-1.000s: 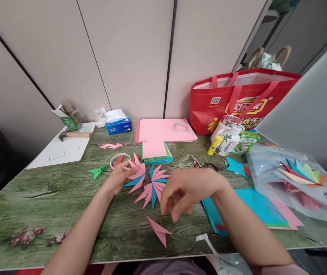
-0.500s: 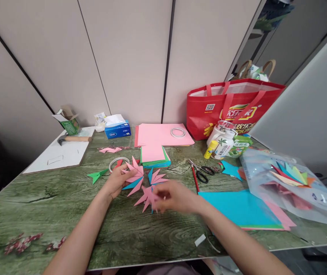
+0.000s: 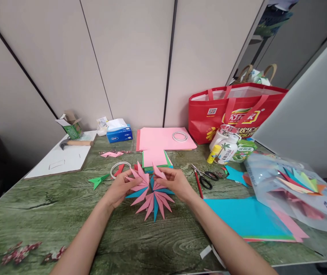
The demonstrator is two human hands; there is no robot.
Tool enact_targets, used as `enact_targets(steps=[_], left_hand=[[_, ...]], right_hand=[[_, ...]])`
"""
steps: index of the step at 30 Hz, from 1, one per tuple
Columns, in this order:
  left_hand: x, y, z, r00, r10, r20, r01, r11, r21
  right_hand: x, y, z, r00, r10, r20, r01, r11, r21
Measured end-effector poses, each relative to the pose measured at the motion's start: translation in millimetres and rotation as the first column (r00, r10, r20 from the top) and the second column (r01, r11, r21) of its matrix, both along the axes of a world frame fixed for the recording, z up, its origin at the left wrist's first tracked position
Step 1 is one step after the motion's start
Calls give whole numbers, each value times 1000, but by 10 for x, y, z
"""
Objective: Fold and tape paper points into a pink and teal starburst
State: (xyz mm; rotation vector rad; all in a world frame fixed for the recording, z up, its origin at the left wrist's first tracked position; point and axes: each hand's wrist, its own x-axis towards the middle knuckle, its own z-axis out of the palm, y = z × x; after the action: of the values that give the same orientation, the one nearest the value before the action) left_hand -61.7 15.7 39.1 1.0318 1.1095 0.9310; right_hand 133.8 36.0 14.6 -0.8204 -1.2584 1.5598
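A pink and blue folded-paper star (image 3: 155,202) with many pointed spikes lies low over the green table, between both hands. My left hand (image 3: 122,188) pinches spikes on its upper left side. My right hand (image 3: 177,183) has thumb and fingers closed on a pink spike at its upper right. A gap shows between the two sides at the top. Behind my left hand are a white tape ring (image 3: 117,165) and a piece of red paper. The green paper piece (image 3: 97,181) sits further left.
Pink sheets (image 3: 163,138) and a small paper stack (image 3: 154,158) are behind the hands. Scissors (image 3: 206,179), a red pencil (image 3: 199,185), blue sheets (image 3: 246,217) and a plastic bag (image 3: 292,191) are at right. A hammer (image 3: 77,143) lies at back left.
My right hand has moved from the lower right spikes up to the top right and closed on a spike there. The star's lower spikes now show more fully. The view has shifted slightly.
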Motion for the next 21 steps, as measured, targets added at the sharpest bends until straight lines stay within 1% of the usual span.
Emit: enact_targets(steps=[3,5,7,10,12,16,21], left_hand=[[26,-17,20,999,-10,-43,10,1000,-7],[36,-15,4,997,-17,-72,19,1000,24],[42,-8,-26,994,-34,-104,42,997,71],[48,3,-66,987,-61,-148,83,985,149],[54,7,-79,983,-71,-172,102,978,183],[75,6,-88,972,-60,-228,107,973,203],[107,2,-108,963,-51,-263,110,970,216]], right_hand=[[-13,-21,30,999,-17,46,16,1000,11],[-27,-36,56,996,-52,68,51,998,24],[-44,-47,60,997,-67,33,66,998,15],[-67,-56,15,995,-61,-80,57,997,-54],[-75,-57,-33,991,-64,-121,52,994,-99],[-82,-56,-100,989,-106,-103,91,987,-135],[-121,-77,-113,990,-112,-88,97,983,-159]])
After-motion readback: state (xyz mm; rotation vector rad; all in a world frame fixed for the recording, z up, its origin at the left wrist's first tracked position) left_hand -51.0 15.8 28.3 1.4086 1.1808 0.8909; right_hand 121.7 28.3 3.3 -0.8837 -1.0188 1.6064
